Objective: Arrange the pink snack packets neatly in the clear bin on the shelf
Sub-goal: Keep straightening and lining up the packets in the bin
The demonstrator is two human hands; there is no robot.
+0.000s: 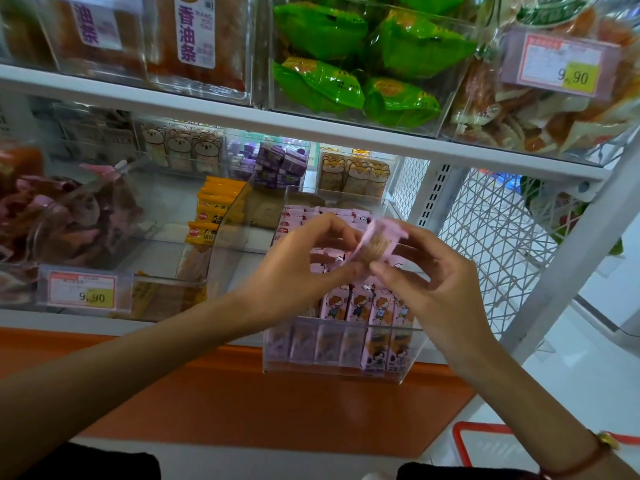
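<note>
One pink snack packet (375, 242), somewhat blurred, is pinched between the left hand (304, 261) and right hand (429, 275) above the clear bin (332, 367); next, it probably needs slotting upright beside the standing row.

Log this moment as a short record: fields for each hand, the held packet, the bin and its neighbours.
left hand: pinches the held pink packet
right hand: pinches the same packet
held pink packet: above the bin, tilted
clear bin: on the shelf; pink packets stand upright in a front row
neighbour: orange packets in the bin to the left
price tag: reads 9.90
</note>
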